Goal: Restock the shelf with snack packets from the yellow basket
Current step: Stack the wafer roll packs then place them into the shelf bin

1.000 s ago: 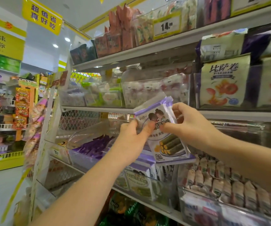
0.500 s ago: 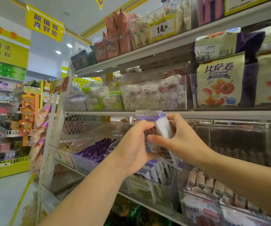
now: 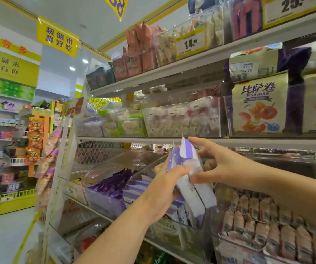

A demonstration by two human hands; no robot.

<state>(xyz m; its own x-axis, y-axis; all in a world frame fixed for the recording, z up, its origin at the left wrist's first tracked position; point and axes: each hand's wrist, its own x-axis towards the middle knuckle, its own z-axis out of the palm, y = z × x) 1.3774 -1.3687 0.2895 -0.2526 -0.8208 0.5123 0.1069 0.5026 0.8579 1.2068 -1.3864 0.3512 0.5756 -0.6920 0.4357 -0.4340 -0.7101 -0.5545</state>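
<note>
A white and purple snack packet (image 3: 191, 187) is held edge-on and tilted in front of the middle shelf (image 3: 248, 143). My left hand (image 3: 164, 185) grips its left side, thumb across the near face. My right hand (image 3: 222, 164) pinches it from the right, thumb on the front, fingers behind, index finger stretched out above. The packet's lower end dips into a clear bin (image 3: 172, 231) that holds more packets of the same kind. No yellow basket shows near me.
A clear bin of dark purple packets (image 3: 111, 185) sits to the left, and pink-white packets (image 3: 267, 225) fill the bin to the right. On the shelf above stand a bin of small sweets (image 3: 182, 119) and tall bags (image 3: 258, 105). A yellow display rack (image 3: 14, 202) stands across the aisle.
The packet has turned from facing me to edge-on and now tilts down into the bin. Both hands kept hold and shifted with it.
</note>
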